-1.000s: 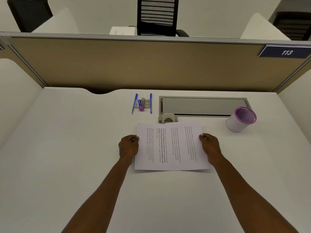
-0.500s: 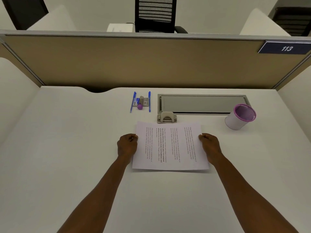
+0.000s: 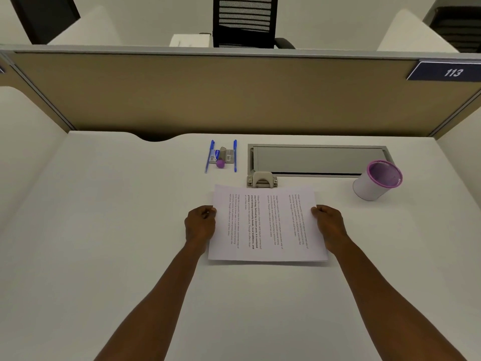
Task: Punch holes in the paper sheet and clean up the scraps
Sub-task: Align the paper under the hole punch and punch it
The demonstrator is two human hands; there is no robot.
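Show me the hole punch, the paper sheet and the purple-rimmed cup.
hole punch [image 3: 261, 180]: head view, on its beige top lever.
paper sheet [image 3: 266, 225]: head view, on the printed middle of the page.
purple-rimmed cup [image 3: 369, 187]: head view, on its white outer wall.

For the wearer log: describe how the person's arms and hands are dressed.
Both forearms are bare right up to the bottom of the frame; no sleeve shows. The left hand and right hand wear no gloves, and no watch, ring or band is visible.
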